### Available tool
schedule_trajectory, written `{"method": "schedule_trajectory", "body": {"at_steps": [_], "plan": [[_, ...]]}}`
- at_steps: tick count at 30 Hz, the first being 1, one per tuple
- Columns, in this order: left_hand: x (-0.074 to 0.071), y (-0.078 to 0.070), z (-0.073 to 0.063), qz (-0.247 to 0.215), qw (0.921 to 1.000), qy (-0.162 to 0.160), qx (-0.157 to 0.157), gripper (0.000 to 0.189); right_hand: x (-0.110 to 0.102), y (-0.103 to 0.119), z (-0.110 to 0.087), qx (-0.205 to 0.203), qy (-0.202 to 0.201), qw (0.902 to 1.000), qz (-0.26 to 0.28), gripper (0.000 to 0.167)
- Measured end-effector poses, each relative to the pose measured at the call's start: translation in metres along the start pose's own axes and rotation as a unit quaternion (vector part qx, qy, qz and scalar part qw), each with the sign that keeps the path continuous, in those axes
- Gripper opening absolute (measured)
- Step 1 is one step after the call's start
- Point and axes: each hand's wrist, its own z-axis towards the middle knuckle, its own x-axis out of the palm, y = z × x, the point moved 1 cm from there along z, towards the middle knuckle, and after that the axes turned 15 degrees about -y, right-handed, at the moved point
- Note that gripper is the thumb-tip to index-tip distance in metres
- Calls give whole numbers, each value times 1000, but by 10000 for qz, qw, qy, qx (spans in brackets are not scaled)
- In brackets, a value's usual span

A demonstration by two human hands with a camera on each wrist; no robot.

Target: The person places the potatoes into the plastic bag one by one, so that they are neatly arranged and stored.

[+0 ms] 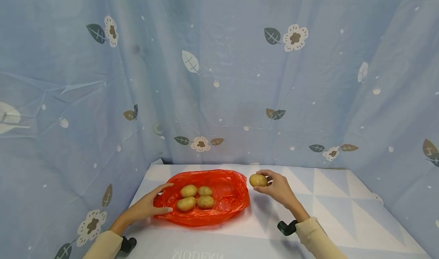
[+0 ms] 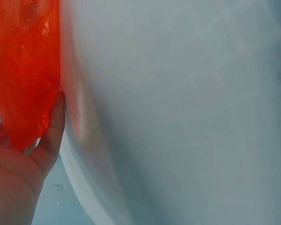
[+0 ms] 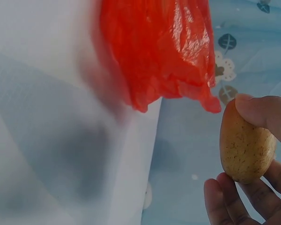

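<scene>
A red plastic bag point(image 1: 226, 213) lies spread on the table with its mouth wide and its rim rolled outward. Inside it, toward the left, several potatoes point(image 1: 186, 204) sit close together. My left hand point(image 1: 147, 206) rests against the bag's left end, thumb and fingers spread apart; the left wrist view shows the thumb along the red plastic point(image 2: 28, 70). Just beyond the bag's right rim, my right hand point(image 1: 278, 190) holds another potato point(image 1: 258, 180) above the table. In the right wrist view, thumb and fingertips pinch that potato point(image 3: 247, 143), apart from the bag.
The table point(image 1: 329, 221) has a white cloth with pale blue triangles and some lettering near the front. Blue curtains point(image 1: 240, 79) printed with flowers and leaves stand behind the table and at both sides. Dark wrist mounts point(image 1: 287, 227) stick out at the cuffs.
</scene>
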Motion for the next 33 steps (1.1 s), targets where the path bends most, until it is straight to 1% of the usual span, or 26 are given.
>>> {"method": "schedule_trajectory", "body": {"at_steps": [7, 14, 20, 27, 33], "plan": [[2, -2, 1, 33, 10000, 6, 15, 87, 3, 9, 1, -37, 38, 9999, 91, 54], [2, -1, 2, 5, 10000, 8, 50, 87, 7, 17, 1, -226, 105, 9996, 128, 53], [2, -2, 0, -33, 10000, 12, 37, 86, 13, 26, 0, -191, 233, 9992, 280, 52], [1, 0, -2, -4, 10000, 0, -1, 86, 23, 34, -1, -461, 352, 9974, 418, 52], [1, 3, 0, -4, 10000, 13, -46, 87, 31, 41, -2, -568, 439, 9965, 417, 50]]}}
